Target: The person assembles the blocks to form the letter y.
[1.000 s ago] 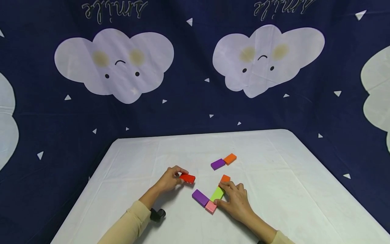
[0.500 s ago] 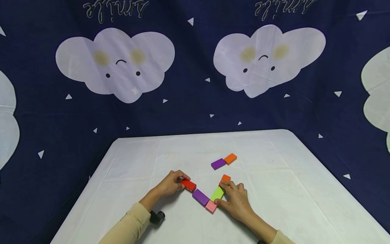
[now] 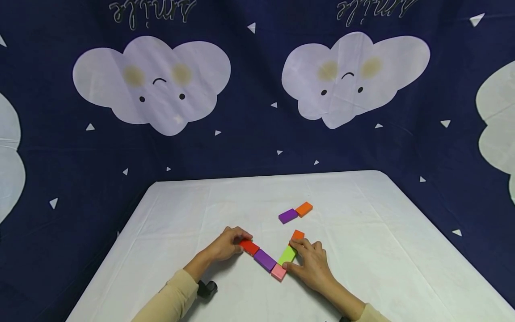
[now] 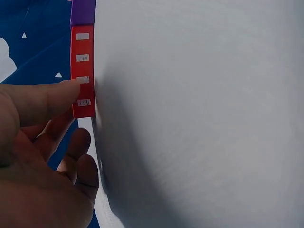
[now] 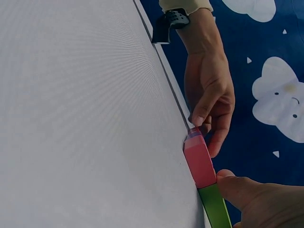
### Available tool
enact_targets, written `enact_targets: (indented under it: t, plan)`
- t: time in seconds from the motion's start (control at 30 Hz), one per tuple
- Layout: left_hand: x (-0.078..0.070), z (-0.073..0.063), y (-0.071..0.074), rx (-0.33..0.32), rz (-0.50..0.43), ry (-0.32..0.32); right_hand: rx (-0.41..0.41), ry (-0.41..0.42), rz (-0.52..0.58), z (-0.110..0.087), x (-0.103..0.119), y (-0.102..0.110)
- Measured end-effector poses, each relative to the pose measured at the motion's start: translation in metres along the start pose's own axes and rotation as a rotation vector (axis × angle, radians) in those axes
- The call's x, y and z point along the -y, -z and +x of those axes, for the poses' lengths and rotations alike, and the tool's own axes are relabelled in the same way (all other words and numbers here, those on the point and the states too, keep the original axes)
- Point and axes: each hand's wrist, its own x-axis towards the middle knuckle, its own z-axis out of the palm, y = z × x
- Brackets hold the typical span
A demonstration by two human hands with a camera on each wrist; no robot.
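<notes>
A red block (image 3: 250, 247) lies at the left end of a V-shaped row on the white table, its end against a purple block (image 3: 264, 260). My left hand (image 3: 226, 244) pinches the red block between thumb and fingers; the left wrist view shows small pale marks along the side of the red block (image 4: 83, 69). A pink block (image 3: 279, 272) forms the corner of the V. From it a green block (image 3: 287, 255) and an orange block (image 3: 297, 235) run up the right arm. My right hand (image 3: 313, 264) grips the green block, thumb near the pink one, fingertips near the orange.
Farther back on the white table (image 3: 354, 264), another purple block (image 3: 288, 216) and an orange block (image 3: 304, 209) lie end to end. Behind the table hangs a dark blue cloth (image 3: 257, 152) with clouds. A black wrist device (image 3: 207, 289) sits under the left sleeve.
My left hand has brought the red block right and toward me, down to the end of the purple block. The right hand stays in place on the green block.
</notes>
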Motion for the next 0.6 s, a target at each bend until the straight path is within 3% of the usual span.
enact_targets:
  t: [0.1, 0.4, 0.6]
  plan:
    - [0.000, -0.003, -0.001, -0.029, -0.021, 0.001, 0.000, 0.000, 0.002, 0.000, 0.000, 0.000]
    - [-0.005, -0.009, -0.018, -0.292, -0.105, 0.126, -0.006, 0.003, -0.003, 0.000, -0.001, 0.000]
    - [-0.008, -0.011, -0.027, -0.412, -0.100, 0.171, 0.001, -0.004, 0.006, -0.001, -0.001, -0.001]
